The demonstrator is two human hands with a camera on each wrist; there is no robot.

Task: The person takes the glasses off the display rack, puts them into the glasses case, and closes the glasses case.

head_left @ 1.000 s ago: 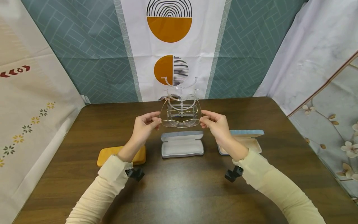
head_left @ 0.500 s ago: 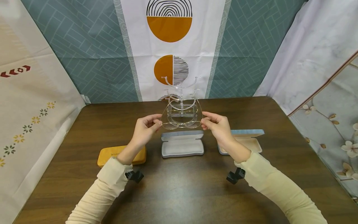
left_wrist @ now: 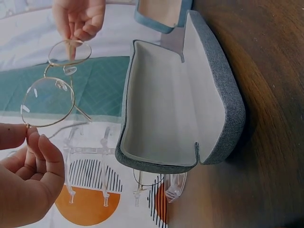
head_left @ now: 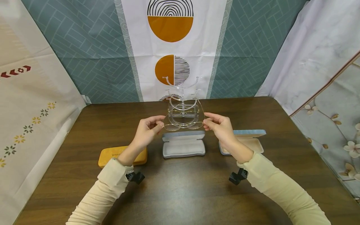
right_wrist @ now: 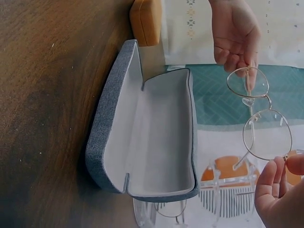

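Observation:
A pair of thin gold-rimmed eyeglasses hangs in the air between my hands, its temples unfolded and pointing away toward the clear stand. With thumb and fingers my left hand pinches the left hinge corner. The opposite corner is pinched by my right hand. Just below and nearer lies a grey glasses case, lid up, with a pale lining; both wrist views show its inside bare. Behind the eyeglasses rises a clear display stand with curved arms. Another gold-rimmed pair sits low on that stand, partly hidden.
On the left, a closed yellow glasses case lies partly behind my left forearm. An open blue case with a beige lining lies right, partly covered by my right wrist. Fabric hangings border the brown wooden table at back and sides.
Both hands have brought the eyeglasses slightly nearer to me and a little to the right, away from the stand. Their grip looks the same; the cases and stand stay put.

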